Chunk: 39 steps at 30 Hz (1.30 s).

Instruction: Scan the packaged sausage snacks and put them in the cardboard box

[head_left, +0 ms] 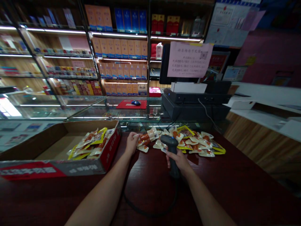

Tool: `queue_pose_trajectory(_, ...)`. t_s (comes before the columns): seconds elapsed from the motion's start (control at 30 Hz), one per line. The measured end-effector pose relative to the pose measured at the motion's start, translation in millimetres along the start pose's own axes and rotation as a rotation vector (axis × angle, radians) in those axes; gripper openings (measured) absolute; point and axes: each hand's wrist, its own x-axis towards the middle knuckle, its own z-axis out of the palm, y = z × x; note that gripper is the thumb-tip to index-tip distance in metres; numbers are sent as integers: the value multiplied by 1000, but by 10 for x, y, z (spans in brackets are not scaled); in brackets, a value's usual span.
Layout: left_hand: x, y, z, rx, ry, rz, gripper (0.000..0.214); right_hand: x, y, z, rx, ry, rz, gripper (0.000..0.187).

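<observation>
Between the fingertips of my left hand [132, 143] is the edge of a clear-and-white snack packet [148, 135] with reddish-brown food inside. Another such packet lies just under it on the dark red table. My right hand [180, 160] is wrapped round the handle of a black barcode scanner [169, 141], its head pointing away to the left of the pile. Behind and right of the scanner lies a pile of snack packets [199, 142], some with yellow edges. An open cardboard box [113, 147] left of my left hand holds several more packets [94, 142].
The scanner's cable [150, 215] loops over the table [94, 197] between my forearms. Beyond stand a glass display counter [89, 110], a mouse [135, 103] on a red mat [122, 104], and a monitor [164, 62] with a pink paper sign [189, 59]. Shelves of boxes [121, 47] line the back.
</observation>
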Motion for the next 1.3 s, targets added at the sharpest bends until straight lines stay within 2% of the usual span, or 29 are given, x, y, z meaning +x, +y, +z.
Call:
queue_pose_trajectory(0.57,-1,-10,-7,32,1,7,27,-16,-6,56,4,-5,-24,36)
queue_pose_trajectory(0.7,24,145,24,121,48,32,25,-30,-51,161,55,-10,-2,36)
queue_pose_trajectory(0.83,97,444,-18,163,125,102,20,-41,-187,364,87,-81,6,39)
queue_pose_trajectory(0.97,146,793,-265,275,274,217,18,9,-320,684,79,-165,1,39)
queue_pose_trajectory(1.17,54,1267,-859,535,583,268,19,143,-312,1304,91,-289,-6,37)
queue_pose_trajectory(1.3,-40,1428,-1170,623,636,281,23,156,-256,1641,96,-363,4,36)
